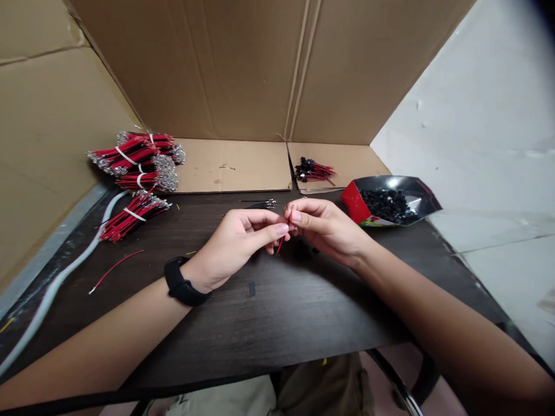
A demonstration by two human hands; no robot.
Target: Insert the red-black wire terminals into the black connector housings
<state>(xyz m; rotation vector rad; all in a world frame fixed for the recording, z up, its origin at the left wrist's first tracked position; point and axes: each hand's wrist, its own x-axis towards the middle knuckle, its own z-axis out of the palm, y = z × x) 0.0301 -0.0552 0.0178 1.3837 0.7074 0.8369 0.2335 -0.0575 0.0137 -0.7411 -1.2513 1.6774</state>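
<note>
My left hand (255, 231), with a black band on its wrist, pinches a red wire (280, 246) whose lower end hangs below the fingers. Against it, fingertips meeting, my right hand (323, 228) is closed in a pinch; what lies between its fingertips is too small and covered to make out. Just behind the hands lie several black wires (262, 204) with metal ends. Beneath my right hand some small dark pieces (306, 251) sit in shadow on the dark table (260, 335).
Tied bundles of red and black wires (134, 216) are piled at the left, near a loose red wire (115, 268) and a grey cable (65, 277). Wires with black connectors (313, 170) lie on cardboard at the back. An open packet (353, 202) of small black parts stands right.
</note>
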